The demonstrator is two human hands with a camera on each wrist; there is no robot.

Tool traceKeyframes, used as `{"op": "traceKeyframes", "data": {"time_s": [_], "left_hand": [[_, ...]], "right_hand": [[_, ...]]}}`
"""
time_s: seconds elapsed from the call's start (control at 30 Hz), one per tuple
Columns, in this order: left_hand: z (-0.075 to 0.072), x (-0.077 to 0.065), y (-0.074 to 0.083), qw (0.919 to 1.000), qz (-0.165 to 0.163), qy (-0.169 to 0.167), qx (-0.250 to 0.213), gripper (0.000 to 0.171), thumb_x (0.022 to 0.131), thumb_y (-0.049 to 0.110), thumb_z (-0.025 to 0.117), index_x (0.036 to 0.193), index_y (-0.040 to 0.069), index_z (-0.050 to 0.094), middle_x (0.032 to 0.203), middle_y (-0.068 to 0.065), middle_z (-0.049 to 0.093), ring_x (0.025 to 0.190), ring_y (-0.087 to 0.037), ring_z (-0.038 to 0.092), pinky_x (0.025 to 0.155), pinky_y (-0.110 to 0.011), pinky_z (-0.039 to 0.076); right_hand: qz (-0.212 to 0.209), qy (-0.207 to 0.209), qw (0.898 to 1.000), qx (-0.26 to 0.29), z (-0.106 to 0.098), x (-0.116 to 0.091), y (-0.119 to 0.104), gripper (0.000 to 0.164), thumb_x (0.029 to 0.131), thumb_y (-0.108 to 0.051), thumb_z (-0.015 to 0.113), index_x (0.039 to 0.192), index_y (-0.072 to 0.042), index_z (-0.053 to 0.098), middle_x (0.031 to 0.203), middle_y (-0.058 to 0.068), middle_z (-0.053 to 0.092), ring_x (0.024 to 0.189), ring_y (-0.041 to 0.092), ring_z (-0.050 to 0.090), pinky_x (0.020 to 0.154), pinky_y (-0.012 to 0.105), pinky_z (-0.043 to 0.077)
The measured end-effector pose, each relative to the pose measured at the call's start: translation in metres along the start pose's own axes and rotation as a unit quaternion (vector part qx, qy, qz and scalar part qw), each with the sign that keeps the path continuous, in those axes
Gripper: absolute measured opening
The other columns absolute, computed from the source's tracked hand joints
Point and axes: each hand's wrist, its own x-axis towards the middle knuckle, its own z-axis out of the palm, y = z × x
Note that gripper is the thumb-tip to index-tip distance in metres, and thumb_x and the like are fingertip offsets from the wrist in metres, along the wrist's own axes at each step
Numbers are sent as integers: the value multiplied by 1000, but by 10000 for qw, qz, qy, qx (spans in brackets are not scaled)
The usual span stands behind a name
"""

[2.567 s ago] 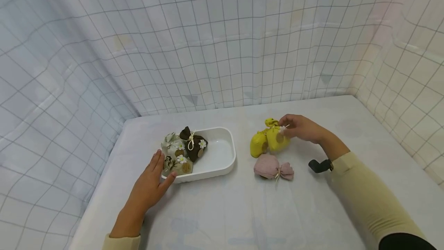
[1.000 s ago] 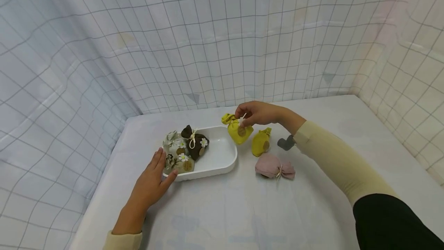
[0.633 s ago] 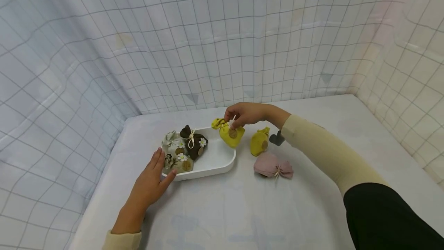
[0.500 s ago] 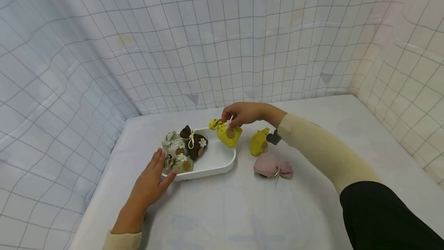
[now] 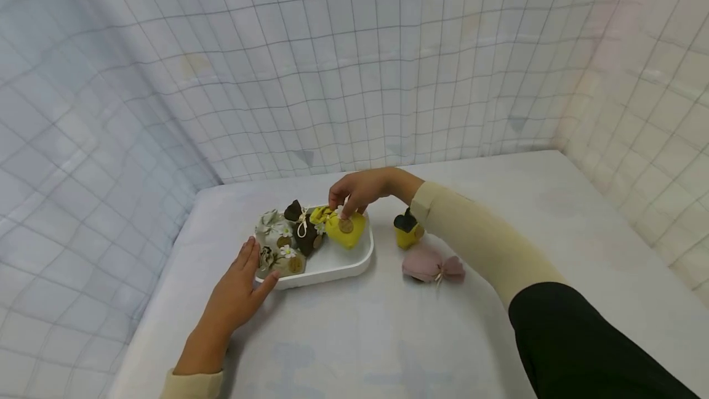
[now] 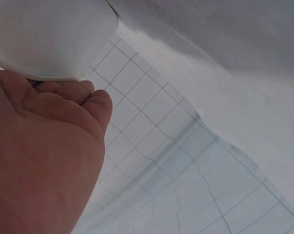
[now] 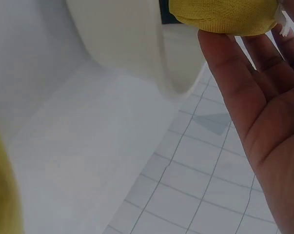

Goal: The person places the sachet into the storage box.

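My right hand (image 5: pixel 362 189) pinches a small yellow drawstring pouch (image 5: pixel 344 233) by its tied neck, over the right part of a white tray (image 5: pixel 327 277). In the right wrist view the fingers lie against the rounded pouch (image 7: pixel 225 17) near the tray wall (image 7: pixel 117 39). My left hand (image 5: pixel 235 294) touches the tray's left end with straight fingers and spread thumb. Inside the tray sit a dark brown pouch (image 5: pixel 306 240), a grey-green pouch (image 5: pixel 272 231) and a beige pouch (image 5: pixel 292 265). Whether the yellow pouch touches the tray floor, I cannot tell.
Right of the tray, a second yellow pouch (image 5: pixel 407 240) stands partly hidden behind the dark wrist camera (image 5: pixel 406 221). A pink pouch (image 5: pixel 425 265) lies in front of it on the white table (image 5: pixel 354 337). Grid-patterned curtains (image 5: pixel 354 79) enclose the table.
The right hand took the yellow pouch from beside the other yellow one and carried it left, over the tray, then lower next to the brown pouch. The left hand has stayed at the tray.
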Motion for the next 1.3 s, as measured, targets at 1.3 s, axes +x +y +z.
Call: {"op": "traceKeyframes", "data": {"time_s": [1.3], "left_hand": [[4, 0, -1, 9999, -37, 16, -105, 85, 101, 50, 52, 154, -8, 21, 162, -24, 15, 145, -44, 23, 109, -61, 30]], "right_hand": [[-87, -414, 9977, -533, 55, 65, -22, 12, 94, 1, 64, 102, -5, 59, 87, 4, 55, 68, 14, 48, 61, 26, 45]]}}
